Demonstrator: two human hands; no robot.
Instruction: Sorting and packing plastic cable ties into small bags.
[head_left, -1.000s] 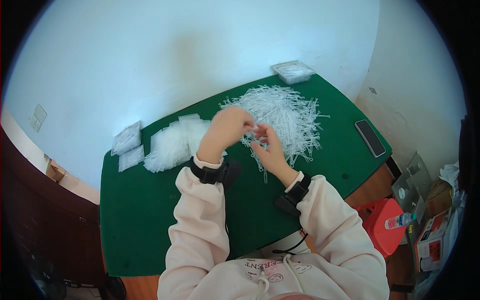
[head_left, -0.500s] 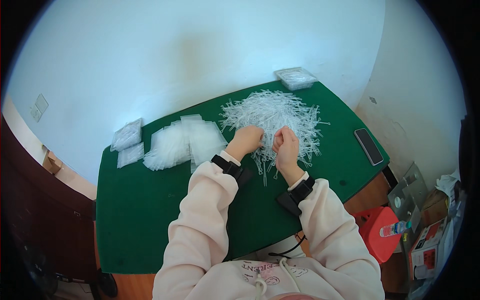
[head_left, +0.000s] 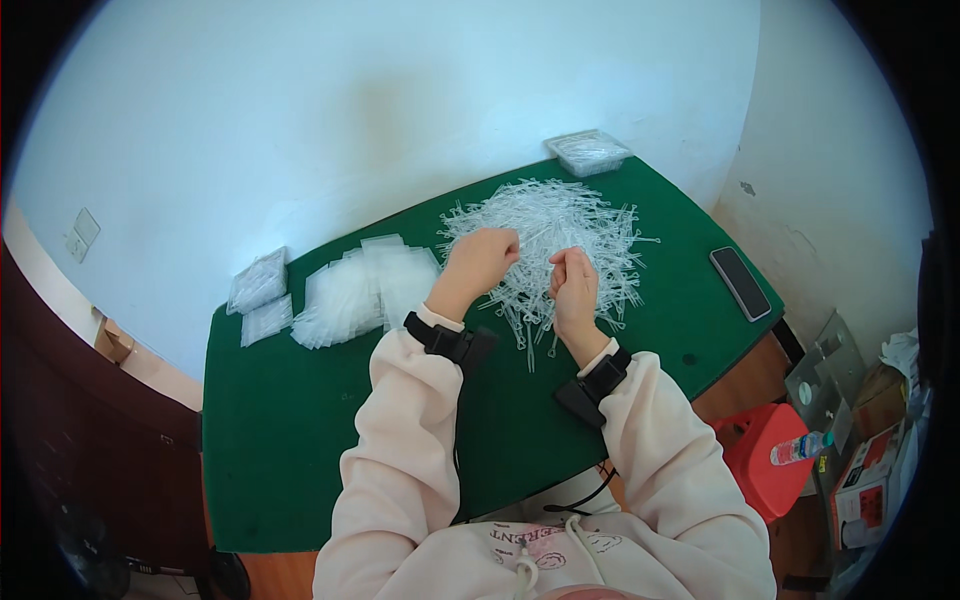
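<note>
left hand (head_left: 482,262) shifted forward over plastic pile (head_left: 550,212); right hand (head_left: 575,295) steady

Glossy clear plastic sticks (head_left: 575,225), matt green cloth tabletop (head_left: 320,440), smooth red plastic stool (head_left: 765,465)

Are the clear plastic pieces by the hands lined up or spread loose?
Spread loose: the clear plastic pieces lie crisscrossed in a heap, ends jutting out over the green tabletop.
</note>
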